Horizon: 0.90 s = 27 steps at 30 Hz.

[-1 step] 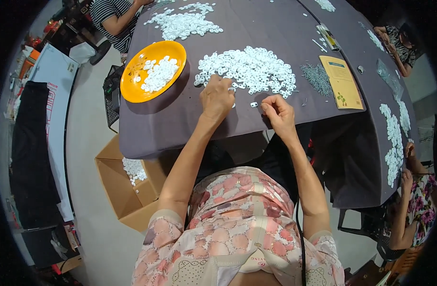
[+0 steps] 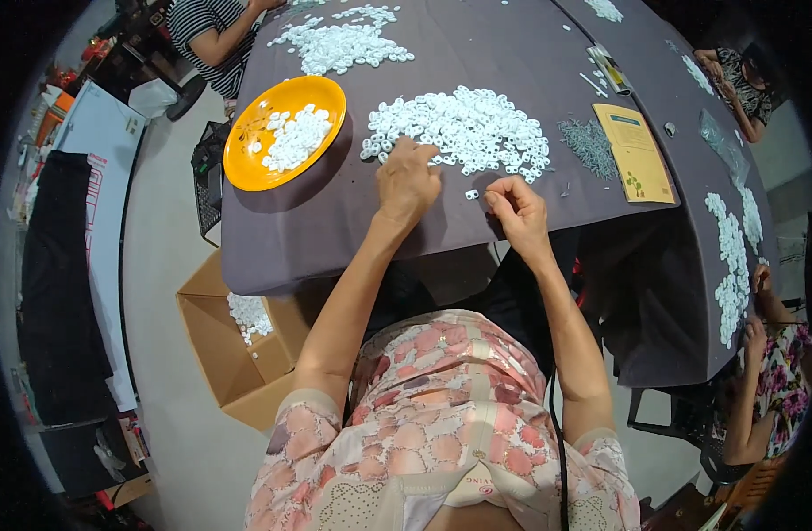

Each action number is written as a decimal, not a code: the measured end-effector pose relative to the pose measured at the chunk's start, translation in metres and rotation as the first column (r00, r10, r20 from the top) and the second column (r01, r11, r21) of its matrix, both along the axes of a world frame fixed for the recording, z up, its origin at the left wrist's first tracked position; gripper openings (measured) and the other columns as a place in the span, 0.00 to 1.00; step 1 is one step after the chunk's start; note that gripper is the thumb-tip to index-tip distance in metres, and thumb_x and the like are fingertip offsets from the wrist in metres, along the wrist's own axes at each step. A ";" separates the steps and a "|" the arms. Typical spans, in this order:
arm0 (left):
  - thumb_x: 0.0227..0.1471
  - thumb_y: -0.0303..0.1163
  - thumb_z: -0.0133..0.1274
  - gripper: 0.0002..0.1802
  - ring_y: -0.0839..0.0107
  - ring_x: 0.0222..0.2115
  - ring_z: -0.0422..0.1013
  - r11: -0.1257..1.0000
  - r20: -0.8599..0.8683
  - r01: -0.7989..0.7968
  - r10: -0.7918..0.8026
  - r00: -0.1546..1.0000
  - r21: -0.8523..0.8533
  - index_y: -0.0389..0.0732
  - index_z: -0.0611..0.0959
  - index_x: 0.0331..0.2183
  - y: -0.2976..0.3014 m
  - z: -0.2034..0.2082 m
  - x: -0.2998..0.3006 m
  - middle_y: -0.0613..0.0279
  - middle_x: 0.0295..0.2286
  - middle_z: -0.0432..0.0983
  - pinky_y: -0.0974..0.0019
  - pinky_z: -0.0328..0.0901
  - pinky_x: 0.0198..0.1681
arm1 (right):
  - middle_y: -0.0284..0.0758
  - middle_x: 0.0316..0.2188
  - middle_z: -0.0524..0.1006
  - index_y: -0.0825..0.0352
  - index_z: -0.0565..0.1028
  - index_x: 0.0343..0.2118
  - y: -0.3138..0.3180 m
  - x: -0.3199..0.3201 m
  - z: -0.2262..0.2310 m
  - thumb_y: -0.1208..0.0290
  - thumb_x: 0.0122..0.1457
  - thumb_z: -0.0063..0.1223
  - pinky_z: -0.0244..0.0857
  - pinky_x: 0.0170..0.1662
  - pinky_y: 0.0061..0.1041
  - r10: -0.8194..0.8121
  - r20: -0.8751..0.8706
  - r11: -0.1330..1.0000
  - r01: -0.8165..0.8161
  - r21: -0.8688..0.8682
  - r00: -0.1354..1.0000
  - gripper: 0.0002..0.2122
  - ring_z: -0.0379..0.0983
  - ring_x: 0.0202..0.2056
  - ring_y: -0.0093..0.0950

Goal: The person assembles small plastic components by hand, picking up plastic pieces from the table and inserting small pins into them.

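Note:
My left hand (image 2: 407,184) reaches palm down to the near left edge of a heap of small white plastic pieces (image 2: 477,128). Its fingers are bent and a little apart, touching pieces there; their tips are partly hidden. My right hand (image 2: 523,217) is closed at the near side of the heap, thumb and forefinger pinched together. Whatever lies in that pinch is too small to make out. Just left of its fingertips, a single white piece (image 2: 472,194) with dark holes lies apart on the grey tablecloth (image 2: 335,239).
A tilted yellow plate (image 2: 246,164) with white pieces stands at the left. Right of the heap lie thin grey metal bits (image 2: 587,146) and a yellow booklet (image 2: 636,155). A cardboard box (image 2: 215,341) sits below the table's left edge. Other people work around the tables.
My left hand has shifted slightly to the right along the heap's near edge, its forefinger stretched further out. My right hand has stayed in place.

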<state>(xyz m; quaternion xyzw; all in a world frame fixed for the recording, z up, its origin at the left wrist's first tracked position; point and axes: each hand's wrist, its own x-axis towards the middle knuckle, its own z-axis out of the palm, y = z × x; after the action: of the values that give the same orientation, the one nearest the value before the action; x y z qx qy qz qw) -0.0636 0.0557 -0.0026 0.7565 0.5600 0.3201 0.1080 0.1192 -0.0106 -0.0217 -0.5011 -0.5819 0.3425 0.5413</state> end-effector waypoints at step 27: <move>0.39 0.24 0.59 0.15 0.79 0.19 0.69 0.877 0.771 0.358 0.022 0.636 -0.320 0.33 0.81 0.35 -0.016 0.005 0.025 0.61 0.21 0.76 0.75 0.64 0.20 | 0.27 0.18 0.73 0.69 0.73 0.28 0.001 -0.002 -0.001 0.75 0.55 0.51 0.61 0.25 0.17 -0.003 -0.006 1.000 0.003 0.013 1.000 0.04 0.66 0.21 0.14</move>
<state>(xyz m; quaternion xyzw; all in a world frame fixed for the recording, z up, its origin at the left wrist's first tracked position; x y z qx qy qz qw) -0.0385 0.0396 0.0029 0.5582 0.4456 0.4562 0.5308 0.1175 -0.0097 -0.0222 -0.4973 -0.5817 0.3397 0.5468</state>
